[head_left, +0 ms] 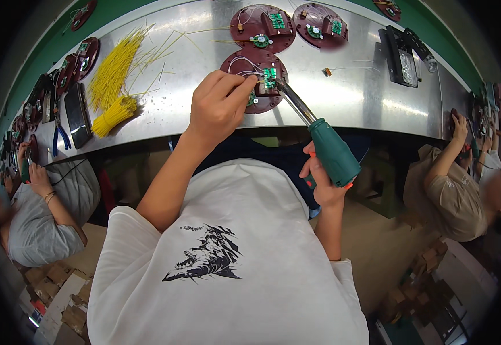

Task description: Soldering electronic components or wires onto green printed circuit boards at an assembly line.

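Note:
On the metal bench in front of me lies a dark red round plate [242,59] carrying a small green circuit board [270,77] and thin white wires [245,60]. My left hand [217,108] is over the plate's near left side, its thumb and finger pinched on a white wire beside the board. In my right hand [323,179] is a soldering iron [334,150] with a thick green handle, gripped from below. Its metal shaft slants up to the left, and the tip reaches the board's right edge. Whether the tip touches a joint is too small to tell.
Two similar red plates [262,29] [320,26] lie farther back. Yellow wires [114,117] are bundled and scattered at left, near blue-handled pliers [61,138] and a black tray [77,115]. A black lamp-like unit [400,57] stands at right. Co-workers [52,213] [457,190] sit on both sides.

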Available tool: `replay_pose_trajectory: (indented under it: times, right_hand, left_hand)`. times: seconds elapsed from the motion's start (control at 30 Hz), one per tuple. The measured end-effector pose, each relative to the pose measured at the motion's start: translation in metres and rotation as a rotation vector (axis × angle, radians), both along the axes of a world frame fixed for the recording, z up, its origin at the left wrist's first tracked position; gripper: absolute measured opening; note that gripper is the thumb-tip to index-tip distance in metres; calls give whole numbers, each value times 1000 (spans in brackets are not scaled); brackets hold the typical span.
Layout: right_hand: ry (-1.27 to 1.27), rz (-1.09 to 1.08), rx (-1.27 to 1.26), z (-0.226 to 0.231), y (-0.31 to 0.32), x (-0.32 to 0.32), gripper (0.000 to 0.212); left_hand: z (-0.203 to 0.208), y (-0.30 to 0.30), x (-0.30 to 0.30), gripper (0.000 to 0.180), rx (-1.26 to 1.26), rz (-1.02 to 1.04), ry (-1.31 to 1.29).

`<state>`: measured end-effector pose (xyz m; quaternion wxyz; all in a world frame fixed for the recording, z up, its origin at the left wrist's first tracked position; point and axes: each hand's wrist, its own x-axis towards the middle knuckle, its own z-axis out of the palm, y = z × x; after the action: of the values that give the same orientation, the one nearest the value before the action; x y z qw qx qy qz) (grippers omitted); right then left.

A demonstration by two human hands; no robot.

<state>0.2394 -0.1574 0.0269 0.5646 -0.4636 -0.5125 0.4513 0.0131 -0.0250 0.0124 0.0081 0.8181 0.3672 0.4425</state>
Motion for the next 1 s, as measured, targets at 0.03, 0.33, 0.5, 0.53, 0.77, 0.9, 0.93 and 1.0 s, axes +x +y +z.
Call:
replay_pose_trajectory:
  times: [0.03, 0.33, 0.5, 0.53, 0.77, 0.9, 0.93, 1.0]
  right_hand:
    - [-6, 3, -1, 0, 0, 0, 33]
    - [21, -7, -39, -2, 1, -4, 24]
    - [5, 4, -59, -4, 0, -2, 26]
    - [6, 11, -67, -4, 0, -1, 26]
    - [-20, 7, -127, 0, 1, 1, 30]
    - [84, -57, -50, 0, 7, 1, 33]
    - [128, -109, -13, -1, 7, 3, 33]
    - [174, -162, 27, -1, 12, 9, 34]
  left_hand:
    - [-1, 1, 0, 30, 18, -6, 2]
    - [-2, 1, -1, 24, 39, -12, 19]
    - [-3, 1, -1, 25, 29, -19, 26]
    - [-3, 1, -1, 25, 28, -19, 26]
    - [-3, 1, -1, 25, 17, -18, 32]
    - [-3, 3, -2, 26, 23, -15, 45]
    - [-2, 3, -2, 26, 24, -15, 46]
    - [-3, 3, -2, 26, 29, -7, 45]
